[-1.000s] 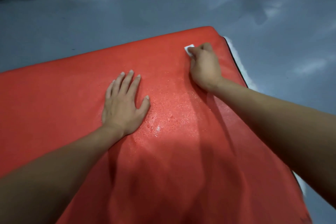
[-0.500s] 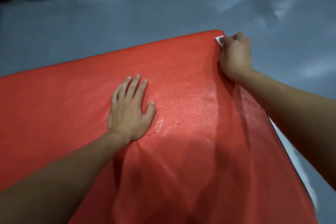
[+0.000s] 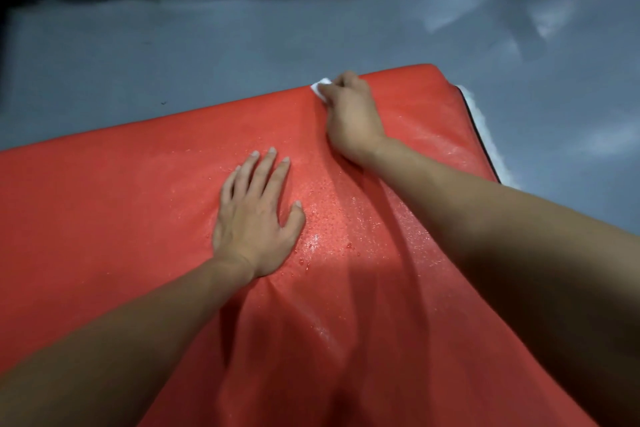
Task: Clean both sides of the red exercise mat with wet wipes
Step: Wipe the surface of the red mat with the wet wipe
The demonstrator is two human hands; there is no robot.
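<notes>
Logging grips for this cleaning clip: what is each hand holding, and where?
Right hand pinches a white wet wipe, mostly hidden under its fingers; left hand holds nothing, flat on the red mat.

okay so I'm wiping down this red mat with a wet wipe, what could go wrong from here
The wet wipe in your right hand sits at the far edge of the red mat; a further stroke could drag it onto the grey floor and pick up dirt. Water droplets bead beside your flat left hand, so that bracing palm might slip. The wipe looks small, so patches may get missed.
</notes>
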